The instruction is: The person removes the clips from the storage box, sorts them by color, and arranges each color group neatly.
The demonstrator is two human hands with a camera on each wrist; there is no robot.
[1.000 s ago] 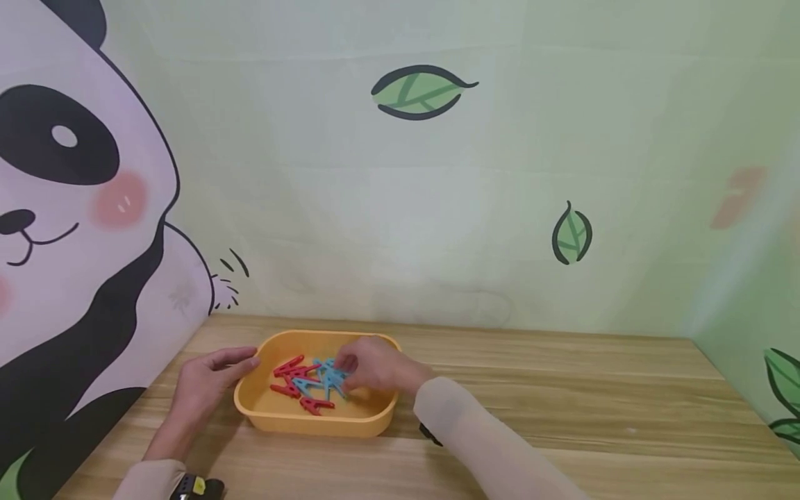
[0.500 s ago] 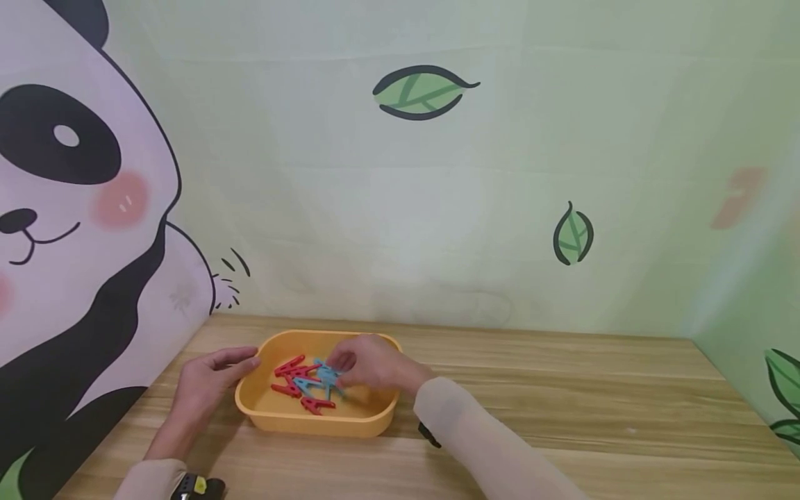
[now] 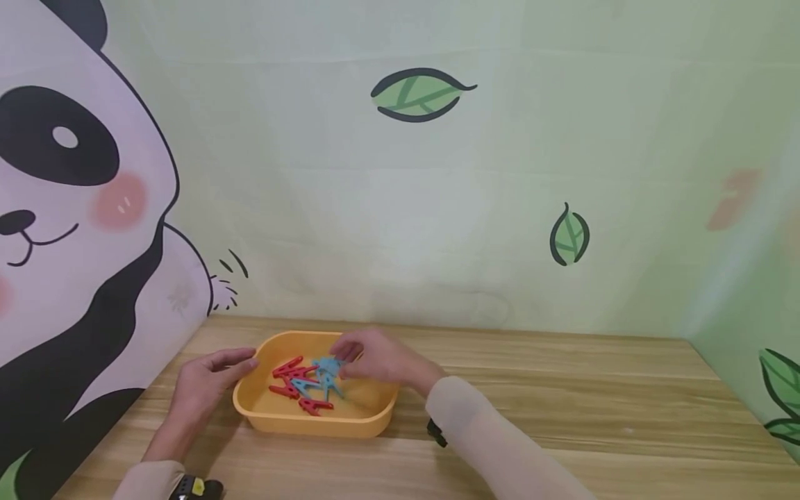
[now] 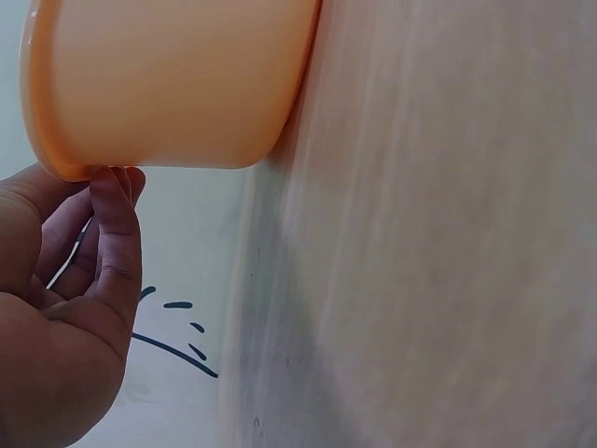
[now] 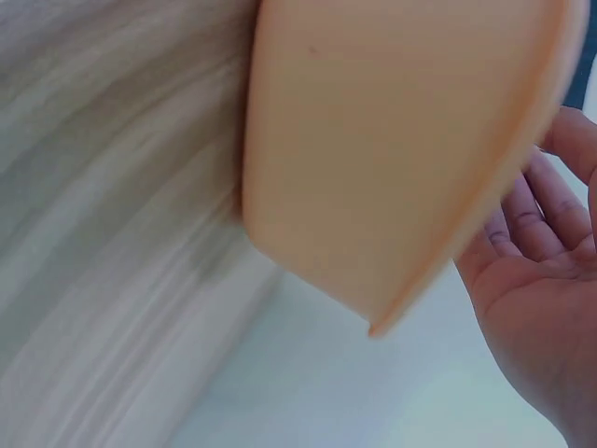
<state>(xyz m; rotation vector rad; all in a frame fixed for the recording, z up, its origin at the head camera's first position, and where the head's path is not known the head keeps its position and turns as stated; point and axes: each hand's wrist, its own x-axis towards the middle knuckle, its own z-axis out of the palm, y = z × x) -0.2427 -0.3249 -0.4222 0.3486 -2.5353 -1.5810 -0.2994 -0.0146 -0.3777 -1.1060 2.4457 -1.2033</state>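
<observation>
A yellow plastic basin [image 3: 312,425] stands on the table with several red clothespins [image 3: 285,392] and blue clothespins [image 3: 306,387] lying inside. My left hand [image 3: 203,385] is at the basin's left end, its thumb and fingertips touching the rim. The left wrist view shows those fingertips against the underside of the rim, with the basin wall [image 4: 177,84] beyond. My right hand [image 3: 378,357] hovers over the right half of the basin, thumb and fingers apart, just beside the blue clothespins. No clothespin shows between its fingers. In the right wrist view, the basin wall partly hides its fingertips.
The wooden table [image 3: 531,403] extends to the right of the basin. Behind it rises a pale green cloth backdrop [image 3: 437,229] with printed leaves and a panda. Black devices are strapped at both wrists.
My right hand, whose fingers were down among the blue clothespins, has lifted slightly and drawn back. The blue clothespins have shifted a little. My left hand stays at the rim.
</observation>
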